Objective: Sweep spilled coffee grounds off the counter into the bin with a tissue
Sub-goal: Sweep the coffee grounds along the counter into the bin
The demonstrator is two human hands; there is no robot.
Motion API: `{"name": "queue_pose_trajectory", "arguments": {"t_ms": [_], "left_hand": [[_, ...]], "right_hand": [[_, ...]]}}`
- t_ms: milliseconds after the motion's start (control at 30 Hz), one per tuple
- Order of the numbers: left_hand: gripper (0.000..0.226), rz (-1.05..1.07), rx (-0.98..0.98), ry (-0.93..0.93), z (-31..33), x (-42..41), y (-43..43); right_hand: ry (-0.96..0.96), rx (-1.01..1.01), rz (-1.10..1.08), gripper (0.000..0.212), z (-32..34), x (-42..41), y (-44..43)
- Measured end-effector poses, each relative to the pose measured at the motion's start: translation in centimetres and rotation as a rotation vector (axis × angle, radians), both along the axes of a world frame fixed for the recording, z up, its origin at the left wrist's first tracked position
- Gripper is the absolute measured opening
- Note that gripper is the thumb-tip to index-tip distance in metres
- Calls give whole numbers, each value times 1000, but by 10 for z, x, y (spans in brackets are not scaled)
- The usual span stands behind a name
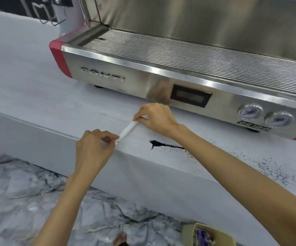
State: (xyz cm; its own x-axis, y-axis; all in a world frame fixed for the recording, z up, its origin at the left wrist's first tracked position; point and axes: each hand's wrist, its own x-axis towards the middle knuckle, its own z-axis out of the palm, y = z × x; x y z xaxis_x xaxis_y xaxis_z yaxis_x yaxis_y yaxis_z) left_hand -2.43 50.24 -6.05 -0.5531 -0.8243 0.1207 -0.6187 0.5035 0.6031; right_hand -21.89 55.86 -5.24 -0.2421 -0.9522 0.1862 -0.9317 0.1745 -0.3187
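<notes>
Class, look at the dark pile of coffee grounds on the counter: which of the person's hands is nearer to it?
Right. The right hand sits just behind the coffee grounds pile, gripping the tissue; the left hand holds the other end, further left.

Bright, even light; glare streaks the espresso machine [161, 71], soft overall blur, wide-angle bending at edges.

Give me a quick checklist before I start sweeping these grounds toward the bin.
1. Tissue held at both ends by left hand and right hand: ok.
2. Tissue behind the main grounds pile: not ok, it sits to its left.
3. Scattered grounds further right gathered: not ok.
4. Bin under the counter edge: cannot tell, only partly visible.
</notes>
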Motion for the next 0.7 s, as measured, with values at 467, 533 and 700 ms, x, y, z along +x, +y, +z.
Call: {"name": "queue_pose_trajectory", "arguments": {"t_ms": [467,533,700], "left_hand": [[18,303,42,60,-8,-57,112],[19,310,36,38,-10,-69,127],[23,265,7,-7,-11,-92,159]], "right_hand": [[21,13,171,17,-3,-37,36],[7,-2,165,17,-4,-43,47],[24,-32,136,17,-9,-59,76]]}}
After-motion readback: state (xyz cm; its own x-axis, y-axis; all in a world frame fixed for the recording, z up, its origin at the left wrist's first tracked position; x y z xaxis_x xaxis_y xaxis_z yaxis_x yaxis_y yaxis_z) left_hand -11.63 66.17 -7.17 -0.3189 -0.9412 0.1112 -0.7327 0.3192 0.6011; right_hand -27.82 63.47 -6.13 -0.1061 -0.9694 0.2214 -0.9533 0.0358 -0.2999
